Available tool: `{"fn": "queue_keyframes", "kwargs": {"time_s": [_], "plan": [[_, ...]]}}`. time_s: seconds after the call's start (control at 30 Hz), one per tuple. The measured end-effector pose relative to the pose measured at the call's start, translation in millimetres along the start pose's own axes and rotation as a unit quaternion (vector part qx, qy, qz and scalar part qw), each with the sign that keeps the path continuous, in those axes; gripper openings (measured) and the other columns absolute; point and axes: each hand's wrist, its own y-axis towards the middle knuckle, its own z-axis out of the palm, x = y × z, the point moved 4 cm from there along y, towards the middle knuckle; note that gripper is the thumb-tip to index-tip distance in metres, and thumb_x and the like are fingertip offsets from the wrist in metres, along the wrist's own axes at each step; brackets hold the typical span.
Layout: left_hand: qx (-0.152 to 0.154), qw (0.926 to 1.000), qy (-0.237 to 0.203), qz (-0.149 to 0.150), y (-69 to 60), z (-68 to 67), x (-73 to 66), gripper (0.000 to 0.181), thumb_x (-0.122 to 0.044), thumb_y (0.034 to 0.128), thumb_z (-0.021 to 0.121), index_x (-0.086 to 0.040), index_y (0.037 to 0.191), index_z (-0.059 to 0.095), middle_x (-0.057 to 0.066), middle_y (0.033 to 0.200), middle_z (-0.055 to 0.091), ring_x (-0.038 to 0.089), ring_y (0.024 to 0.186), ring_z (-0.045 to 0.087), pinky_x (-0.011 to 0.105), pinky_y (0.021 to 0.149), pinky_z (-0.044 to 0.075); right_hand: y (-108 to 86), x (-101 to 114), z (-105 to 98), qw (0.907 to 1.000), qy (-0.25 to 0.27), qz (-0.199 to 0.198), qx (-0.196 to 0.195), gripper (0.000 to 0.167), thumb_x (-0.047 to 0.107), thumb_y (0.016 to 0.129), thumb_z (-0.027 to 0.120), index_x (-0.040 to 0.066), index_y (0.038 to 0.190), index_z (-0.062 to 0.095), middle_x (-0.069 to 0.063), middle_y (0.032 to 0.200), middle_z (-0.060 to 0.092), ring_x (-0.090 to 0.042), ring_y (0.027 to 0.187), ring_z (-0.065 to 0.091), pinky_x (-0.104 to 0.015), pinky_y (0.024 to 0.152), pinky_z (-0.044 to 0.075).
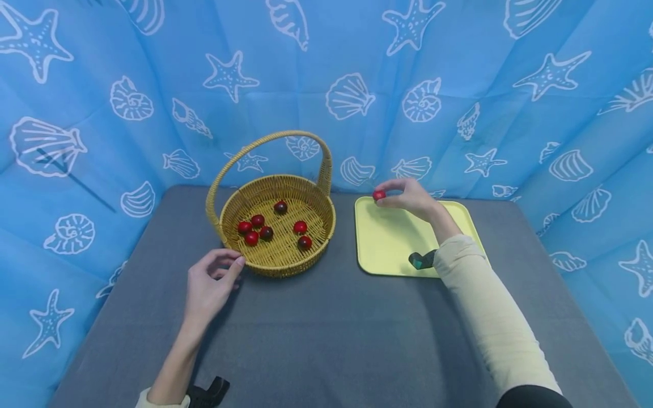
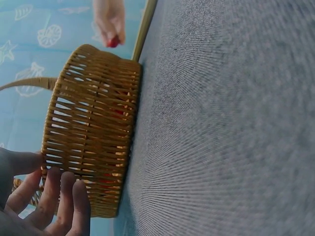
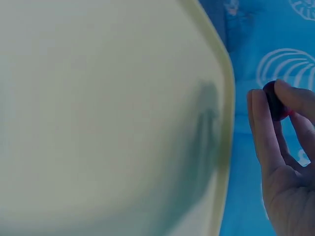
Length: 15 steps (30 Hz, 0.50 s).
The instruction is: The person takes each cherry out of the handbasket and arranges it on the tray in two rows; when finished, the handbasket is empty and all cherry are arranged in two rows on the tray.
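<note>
Between thumb and fingertips my right hand [image 1: 408,198] pinches a small red fruit [image 1: 379,195], held above the back left corner of the yellow tray [image 1: 372,249]. In the right wrist view the fruit [image 3: 275,101] looks dark with a red side. My left hand [image 1: 211,286] pinches the front left rim of the round wicker basket [image 1: 278,269]; the left wrist view shows its thumb and fingers at the basket's rim [image 2: 47,132]. Several dark red fruits, one of them a red fruit [image 1: 300,227], lie spread on the basket's floor.
The basket's tall handle [image 1: 275,135] arches over its back left side. A blue curtain [image 1: 306,73] with white shells and starfish hangs behind the grey table [image 1: 316,340] and along both sides.
</note>
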Motion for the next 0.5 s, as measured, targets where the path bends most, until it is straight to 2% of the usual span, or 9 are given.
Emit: {"fn": "queue_keyframes", "kwargs": {"time_s": [0.07, 0.17, 0.27, 0.37, 0.5], "plan": [[0.0, 1.0, -0.003, 0.001, 0.6, 0.2, -0.1, 0.021, -0.022, 0.1034, 0.078, -0.006, 0.117, 0.075, 0.018, 0.102, 0.075, 0.012, 0.073, 0.075, 0.03, 0.061, 0.067, 0.5, -4.0, 3.0, 1.0, -0.001, -0.001, 0.002, 0.054, 0.015, 0.095, 0.083, 0.001, 0.144, 0.066, -0.021, 0.155, 0.062, -0.038, 0.159, 0.042, -0.063, 0.131, 0.035], [-0.001, 1.0, -0.003, 0.002, 0.9, 0.5, -0.2, 0.02, -0.022, 0.1034, 0.077, -0.006, 0.116, 0.075, 0.018, 0.101, 0.075, 0.012, 0.073, 0.076, 0.03, 0.061, 0.067, 1.8, -8.5, 8.4, 1.0, 0.003, -0.005, 0.004, 0.051, 0.01, 0.095, 0.081, 0.0, 0.143, 0.067, -0.023, 0.154, 0.063, -0.038, 0.156, 0.045, -0.054, 0.127, 0.043], [-0.002, 1.0, 0.0, 0.002, 0.6, 0.4, -0.3, 0.02, -0.022, 0.1033, 0.078, -0.007, 0.116, 0.076, 0.018, 0.101, 0.075, 0.012, 0.073, 0.075, 0.03, 0.061, 0.067, 3.7, -12.3, 13.9, 0.9999, -0.008, -0.007, 0.001, 0.049, 0.009, 0.095, 0.08, 0.0, 0.142, 0.068, -0.024, 0.151, 0.064, -0.037, 0.15, 0.05, -0.036, 0.113, 0.053], [-0.003, 1.0, 0.0, 0.002, 0.3, 0.1, -0.3, 0.02, -0.022, 0.1032, 0.078, -0.007, 0.116, 0.075, 0.018, 0.101, 0.075, 0.012, 0.073, 0.075, 0.03, 0.061, 0.067, 5.5, -17.1, 18.3, 0.9998, -0.015, -0.005, -0.008, 0.047, 0.009, 0.095, 0.082, -0.001, 0.14, 0.069, -0.025, 0.148, 0.066, -0.033, 0.138, 0.059, -0.02, 0.095, 0.055], [-0.003, 1.0, 0.0, 0.002, 0.0, 0.2, 0.4, 0.02, -0.022, 0.1031, 0.078, -0.007, 0.116, 0.075, 0.018, 0.102, 0.075, 0.012, 0.073, 0.075, 0.03, 0.061, 0.067, 7.0, -23.9, 21.5, 0.9998, -0.009, 0.0, -0.017, 0.045, 0.006, 0.096, 0.081, -0.002, 0.138, 0.069, -0.028, 0.141, 0.069, -0.032, 0.124, 0.072, -0.015, 0.081, 0.059]]}}
